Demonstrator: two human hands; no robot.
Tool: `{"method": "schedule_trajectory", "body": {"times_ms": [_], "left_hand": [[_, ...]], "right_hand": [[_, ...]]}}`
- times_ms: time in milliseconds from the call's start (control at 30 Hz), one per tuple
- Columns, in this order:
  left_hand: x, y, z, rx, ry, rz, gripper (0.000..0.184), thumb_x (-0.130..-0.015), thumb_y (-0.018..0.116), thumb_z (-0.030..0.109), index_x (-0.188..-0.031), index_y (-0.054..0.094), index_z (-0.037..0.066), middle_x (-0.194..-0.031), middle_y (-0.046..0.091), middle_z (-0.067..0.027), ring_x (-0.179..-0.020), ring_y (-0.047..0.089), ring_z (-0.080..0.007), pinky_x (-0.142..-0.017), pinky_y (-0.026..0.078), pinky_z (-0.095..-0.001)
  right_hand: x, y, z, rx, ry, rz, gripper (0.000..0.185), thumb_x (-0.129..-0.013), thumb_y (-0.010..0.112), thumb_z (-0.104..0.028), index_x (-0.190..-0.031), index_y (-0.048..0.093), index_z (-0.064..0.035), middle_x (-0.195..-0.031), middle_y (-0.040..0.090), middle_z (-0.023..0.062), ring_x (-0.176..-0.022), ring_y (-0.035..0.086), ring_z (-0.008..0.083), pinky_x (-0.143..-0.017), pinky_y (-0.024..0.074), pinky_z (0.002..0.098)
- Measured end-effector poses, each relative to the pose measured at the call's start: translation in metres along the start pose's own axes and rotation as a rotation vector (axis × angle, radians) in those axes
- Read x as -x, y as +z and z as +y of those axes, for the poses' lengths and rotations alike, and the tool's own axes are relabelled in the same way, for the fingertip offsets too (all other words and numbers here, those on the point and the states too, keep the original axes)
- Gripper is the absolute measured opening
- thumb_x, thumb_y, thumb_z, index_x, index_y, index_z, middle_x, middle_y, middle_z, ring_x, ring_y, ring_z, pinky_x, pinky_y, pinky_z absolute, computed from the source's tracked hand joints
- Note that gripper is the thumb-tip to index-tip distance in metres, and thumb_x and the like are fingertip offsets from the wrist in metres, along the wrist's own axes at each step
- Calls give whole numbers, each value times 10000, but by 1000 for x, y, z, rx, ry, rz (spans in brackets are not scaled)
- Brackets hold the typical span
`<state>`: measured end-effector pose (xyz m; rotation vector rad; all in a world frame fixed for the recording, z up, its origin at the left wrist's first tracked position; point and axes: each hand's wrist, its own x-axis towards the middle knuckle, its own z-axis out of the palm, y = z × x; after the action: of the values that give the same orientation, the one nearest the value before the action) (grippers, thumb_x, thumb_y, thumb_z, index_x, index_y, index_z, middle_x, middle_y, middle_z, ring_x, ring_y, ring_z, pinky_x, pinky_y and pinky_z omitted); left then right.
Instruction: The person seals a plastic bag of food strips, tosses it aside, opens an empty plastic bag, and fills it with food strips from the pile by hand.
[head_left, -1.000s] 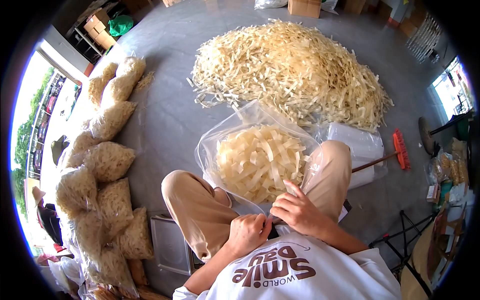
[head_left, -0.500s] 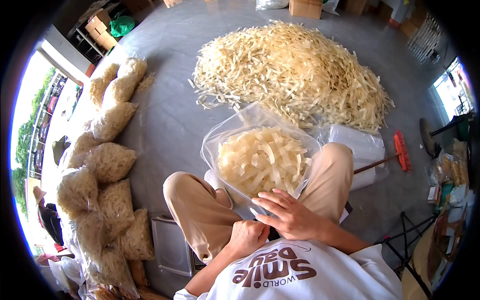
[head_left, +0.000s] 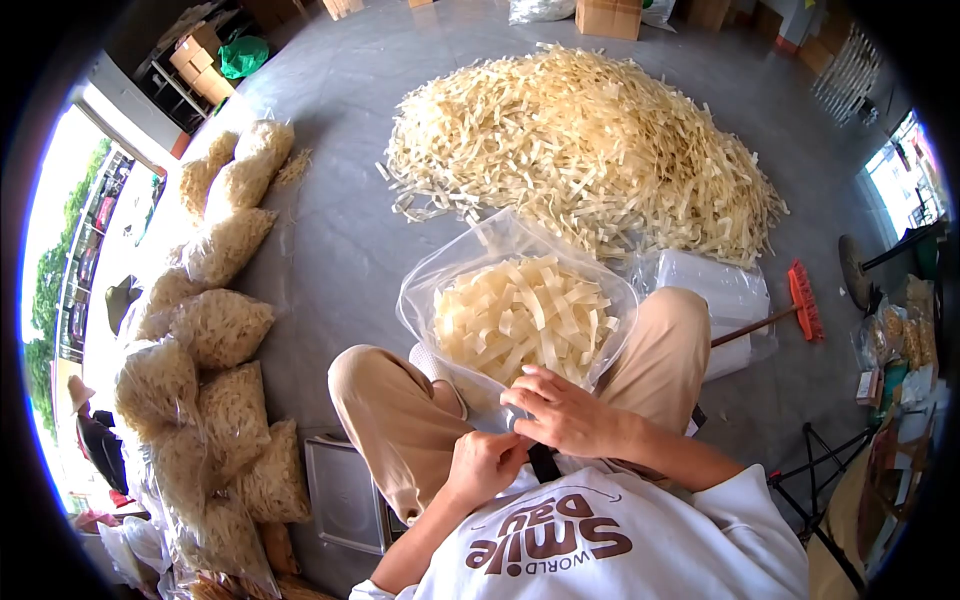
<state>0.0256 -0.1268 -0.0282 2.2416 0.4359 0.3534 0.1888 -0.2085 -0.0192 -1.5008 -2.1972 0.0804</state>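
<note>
A clear plastic bag (head_left: 415,290) sits open between my bent knees, filled with pale yellow, flat ribbon-like strips (head_left: 525,310). Just below its near edge, my left hand (head_left: 487,466) is closed in a pinch in front of my waist. My right hand (head_left: 565,415) lies against the near side of the bag, its fingers curled and their tips meeting those of my left hand. Whatever sits between the fingertips is too small or hidden to make out.
A large heap of loose strips (head_left: 590,150) covers the floor ahead. Filled bags (head_left: 225,330) are stacked along the left, near a metal tray (head_left: 345,490). To the right lie clear plastic sheets (head_left: 710,285), a red broom (head_left: 803,300) and a black tripod-like stand (head_left: 815,470).
My right hand has curled its outstretched fingers and drawn close to my left fingertips. My left hand has shifted slightly upward. The bag's rim has moved a little.
</note>
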Motion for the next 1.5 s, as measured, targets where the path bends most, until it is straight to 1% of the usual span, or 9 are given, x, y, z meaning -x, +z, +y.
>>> {"method": "schedule_trajectory", "body": {"times_ms": [100,633,733,833,967,1033,1200,1300,1500], "left_hand": [[-5,-5,2,127,-114,-17,278,-756,612,56,-528,468,-9,-416,334,-126,-344,339,-263,-382,287,-341],[4,5,-4,144,-240,10,259,-772,610,65,-557,502,-33,-416,352,-129,-352,300,-227,-383,278,-326],[0,0,-5,167,-291,-9,289,-779,606,106,-554,494,-35,-422,372,-141,-349,344,-243,-393,304,-335],[-20,-15,-3,-21,-281,-3,339,-774,600,260,-558,529,8,-449,472,-124,-432,522,-305,-461,419,-371],[-49,-7,-13,-234,-184,2,317,-780,595,228,-577,536,-8,-456,477,-124,-407,486,-283,-455,402,-360],[-58,0,-23,230,-208,-38,270,-791,595,166,-618,554,-37,-441,449,-114,-374,390,-176,-423,348,-334],[-5,-2,-7,536,-332,-164,203,-805,587,76,-651,567,-53,-429,346,-34,-437,303,-49,-393,259,-284],[22,-1,-4,523,-422,-292,182,-812,601,89,-697,603,-52,-435,355,5,-435,298,-42,-392,256,-275],[18,-8,16,346,-352,-241,122,-785,637,101,-768,657,-19,-456,482,-120,-374,397,-137,-406,339,-297]], "right_hand": [[-8,-11,13,-17,-3,47,110,-740,547,-125,-744,584,-22,-1053,473,113,-1068,432,245,-995,317,439],[-8,8,50,199,24,-12,87,-750,559,-132,-817,587,-85,-1064,458,86,-1085,407,231,-1037,278,415],[-7,11,52,184,63,19,96,-747,558,-129,-821,583,-73,-1061,454,88,-1074,408,239,-1030,292,415],[-10,13,49,181,85,56,104,-747,554,-123,-826,579,-61,-1056,451,90,-1061,413,248,-1021,311,416],[-12,11,42,191,93,93,115,-752,543,-114,-839,569,-45,-1043,448,94,-1055,424,256,-1011,324,419],[-12,6,41,142,153,101,123,-751,553,-116,-838,561,-30,-1025,447,94,-1064,425,258,-1002,328,418],[-2,-11,1,99,-21,141,99,-744,569,-134,-809,550,-62,-1037,455,79,-1022,434,231,-992,348,425],[11,0,-11,-6,-40,127,104,-741,569,-139,-811,552,-63,-1053,459,82,-1021,438,226,-994,344,433],[12,-5,-12,86,-126,28,124,-769,535,-184,-859,540,-100,-1062,459,63,-1068,438,199,-1028,304,424]]}}
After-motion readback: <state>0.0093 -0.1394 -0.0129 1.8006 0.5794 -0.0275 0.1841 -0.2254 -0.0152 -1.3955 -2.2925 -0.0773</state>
